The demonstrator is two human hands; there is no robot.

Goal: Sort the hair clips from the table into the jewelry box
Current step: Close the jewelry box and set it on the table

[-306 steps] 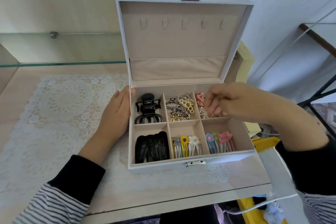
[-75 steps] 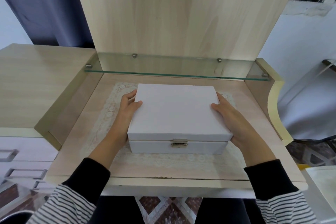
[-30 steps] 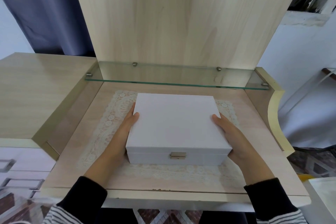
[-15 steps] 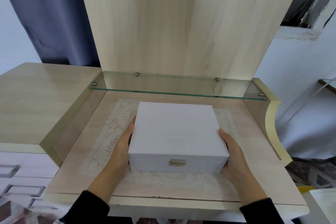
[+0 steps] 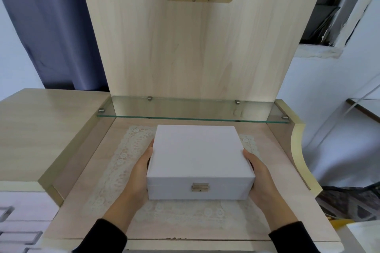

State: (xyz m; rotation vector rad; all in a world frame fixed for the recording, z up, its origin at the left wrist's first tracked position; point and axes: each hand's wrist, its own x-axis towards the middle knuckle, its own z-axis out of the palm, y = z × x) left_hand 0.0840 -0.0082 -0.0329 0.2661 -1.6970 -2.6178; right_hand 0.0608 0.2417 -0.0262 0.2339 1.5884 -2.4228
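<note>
The white jewelry box [image 5: 197, 154] sits closed on a lace mat [image 5: 115, 170], its small gold latch [image 5: 200, 187] facing me. My left hand [image 5: 139, 172] lies flat against the box's left side, thumb along the lid's edge. My right hand [image 5: 259, 174] presses the right side in the same way. The fingers of both hands are hidden behind the box. No hair clips show; the lid hides the inside.
A glass shelf [image 5: 193, 109] crosses just behind the box, under a tall upright wooden panel [image 5: 195, 47]. A raised dresser top [image 5: 41, 129] stands to the left with drawers [image 5: 16, 222] below. The table's curved raised edge [image 5: 298, 150] runs along the right.
The box was open with clips in its compartments and is shut now. My hands slid from the lid to the box's sides. The view has tilted upward.
</note>
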